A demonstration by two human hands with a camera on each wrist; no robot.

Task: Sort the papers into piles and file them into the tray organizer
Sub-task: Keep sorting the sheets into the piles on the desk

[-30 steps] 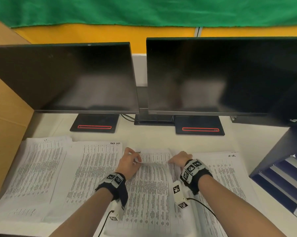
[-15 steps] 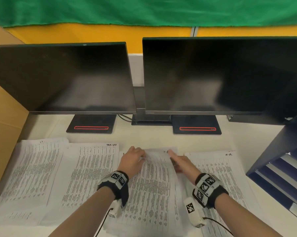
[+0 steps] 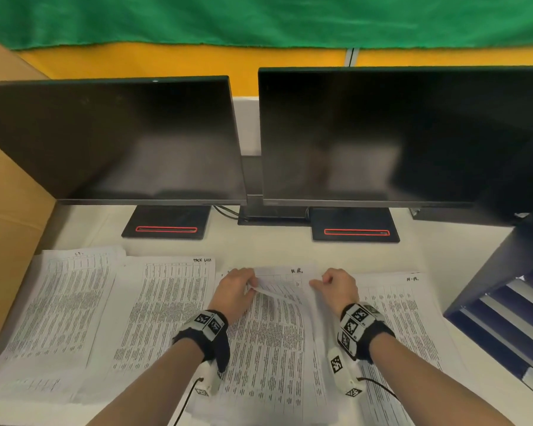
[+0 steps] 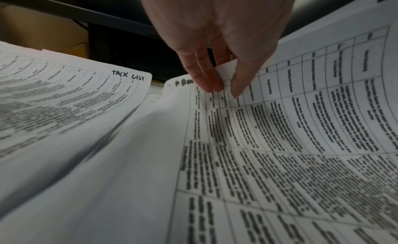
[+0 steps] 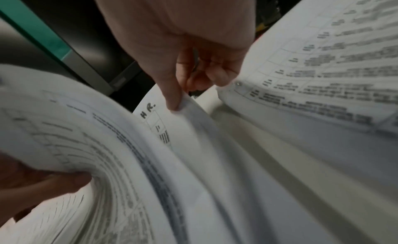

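Note:
Four piles of printed sheets lie side by side on the desk. The middle pile [image 3: 274, 339] is between my hands. My left hand [image 3: 249, 285] pinches the top left corner of its top sheet [image 4: 323, 128] and bends it upward, as the left wrist view shows with my left hand [image 4: 224, 89] close up. Below it lies a sheet marked "H.R." [image 5: 163, 125]. My right hand [image 3: 318, 283] pinches that sheet's right top edge between thumb and curled fingers, with the right hand [image 5: 183, 98] close up in the right wrist view. The dark blue tray organizer [image 3: 505, 321] stands at the right.
The "Task List" pile [image 3: 167, 309] and another pile [image 3: 59, 309] lie to the left, and an "H.R." pile [image 3: 412, 327] to the right. Two dark monitors [image 3: 366, 136] on stands block the back of the desk. A cardboard panel [image 3: 7, 210] closes the left side.
My hands lay flatter on the middle pile half a second ago. Now the left hand has lifted the top sheet's corner, and the right hand has curled onto the sheet edge beneath.

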